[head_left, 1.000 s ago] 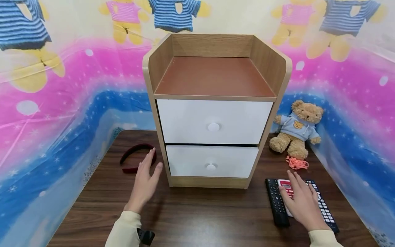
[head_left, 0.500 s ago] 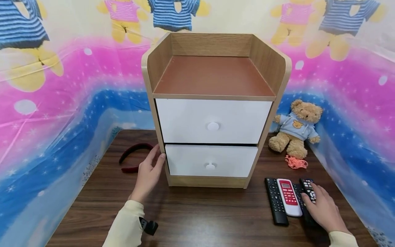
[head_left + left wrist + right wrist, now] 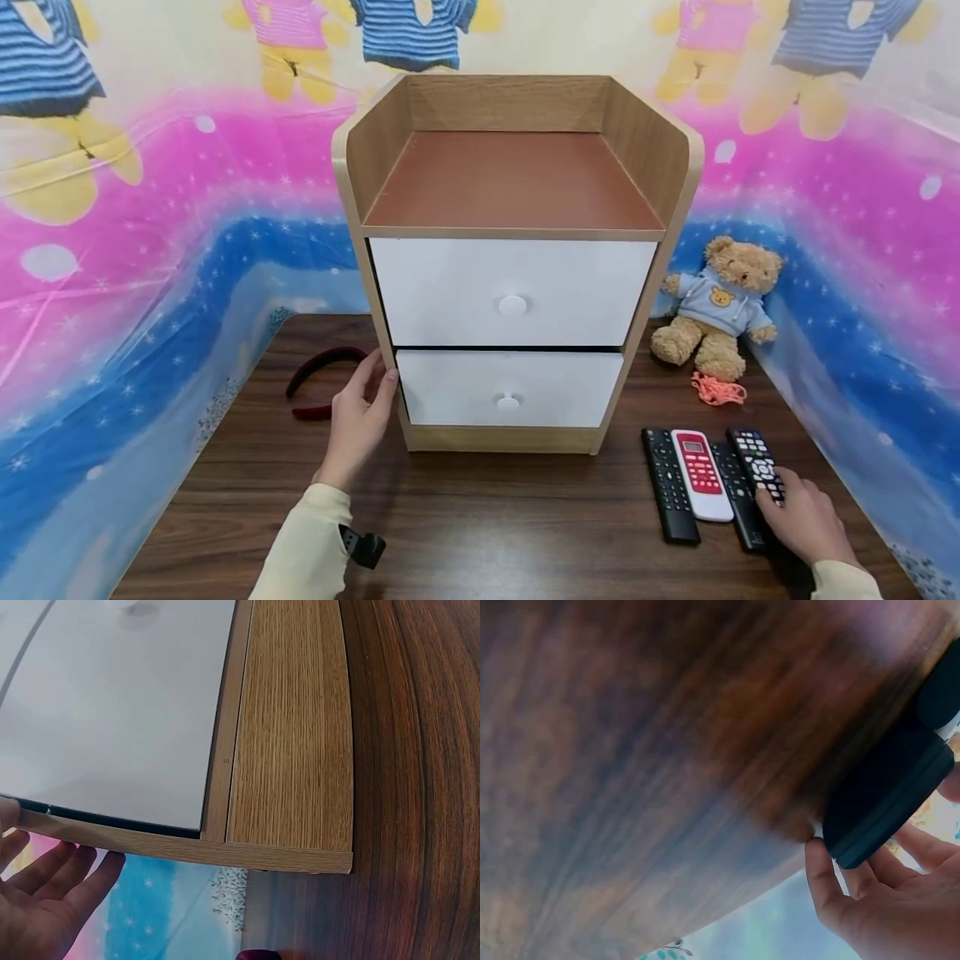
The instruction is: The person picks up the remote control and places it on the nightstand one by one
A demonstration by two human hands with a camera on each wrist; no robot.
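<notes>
A small wooden cabinet (image 3: 489, 438) with two white drawers, both pushed in, stands mid-table. My left hand (image 3: 358, 421) touches its left side low down; in the left wrist view the fingers (image 3: 97, 881) lie against the outer face of the side panel, the thumb at its front edge. At the right, my right hand (image 3: 810, 517) holds a black remote control (image 3: 753, 457) with pale buttons, thumb along one side and fingers along the other. In the right wrist view that remote (image 3: 889, 799) appears edge-on, dark, its far part cut off by the frame.
Beside the held remote lie a black remote (image 3: 738, 504), a white remote with a red face (image 3: 702, 477) and another black remote (image 3: 670, 487). Behind them are coral string (image 3: 718, 389) and a teddy bear (image 3: 720, 308). A dark red headband (image 3: 311, 412) lies left of the cabinet.
My left hand has come right onto the cabinet's side. My right hand has moved right from above the remotes, taken hold of the rightmost one and shifted slightly right.
</notes>
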